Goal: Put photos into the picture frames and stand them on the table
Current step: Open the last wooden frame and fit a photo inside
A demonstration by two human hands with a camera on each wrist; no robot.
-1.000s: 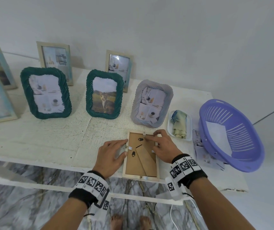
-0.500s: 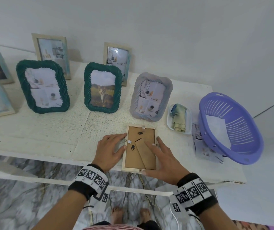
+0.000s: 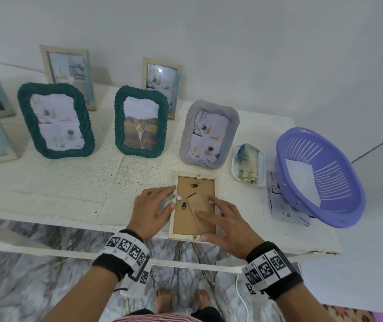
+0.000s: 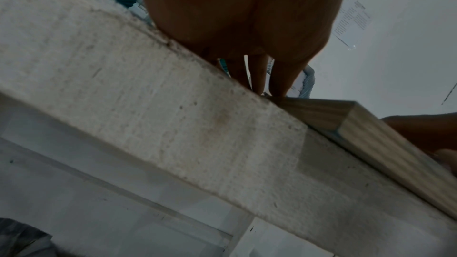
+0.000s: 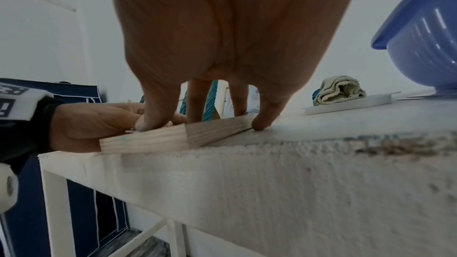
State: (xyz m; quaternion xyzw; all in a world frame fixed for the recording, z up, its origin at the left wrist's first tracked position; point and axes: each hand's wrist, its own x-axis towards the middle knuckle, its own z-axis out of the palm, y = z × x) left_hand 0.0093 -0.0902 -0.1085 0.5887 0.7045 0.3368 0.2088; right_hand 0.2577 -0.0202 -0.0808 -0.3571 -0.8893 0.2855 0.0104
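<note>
— Both hands lie flat with spread fingers, grasping nothing. From the head view, my left hand [image 3: 152, 211] rests against the left rail of the wooden frame [image 3: 194, 206], and my right hand [image 3: 226, 225] presses its brown backing, thumb at the near rail.

— Where does the frame sit?

— Face down at the front edge of the table [image 3: 46, 191], just in front of the grey frame [image 3: 209, 133].

— And the left wrist view?

— My fingers [image 4: 257, 77] reach straight over the table edge to the frame's side; nothing is curled round it.

— The right wrist view?

— My fingertips [image 5: 146, 122] press down on the frame's near corner, the little finger touching the table beside it.

— Which step is this?

— I judge it's closing the back: the side tabs look turned in, the stand lies flat. Next calls for a real grip on both rails, swinging out the stand, then setting the frame upright.
</note>
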